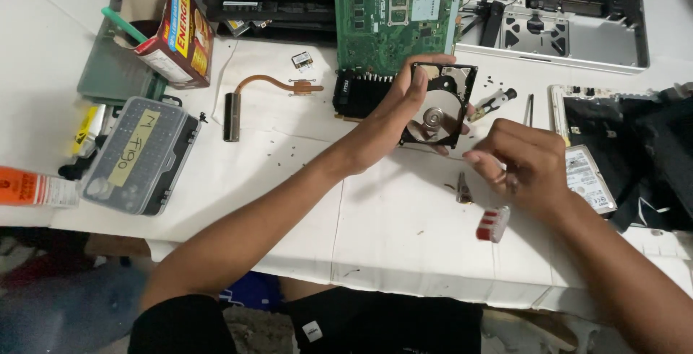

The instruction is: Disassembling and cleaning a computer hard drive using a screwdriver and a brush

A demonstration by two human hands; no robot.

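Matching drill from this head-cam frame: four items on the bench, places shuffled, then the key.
1 opened hard drive
2 green circuit board
3 grey bit case
4 copper heat pipe

A far left on table
B in the left hand
C top centre
D between cardboard box and drive

Pairs: 1-B, 2-C, 3-A, 4-D

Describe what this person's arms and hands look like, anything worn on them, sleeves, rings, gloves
Both hands are bare, with no gloves. The left hand and forearm are uncovered up to a short black sleeve at the upper arm. The right hand and forearm are bare too, as far as the frame shows. A finger of the right hand may carry a ring, too small to confirm. No watch or wristband shows.
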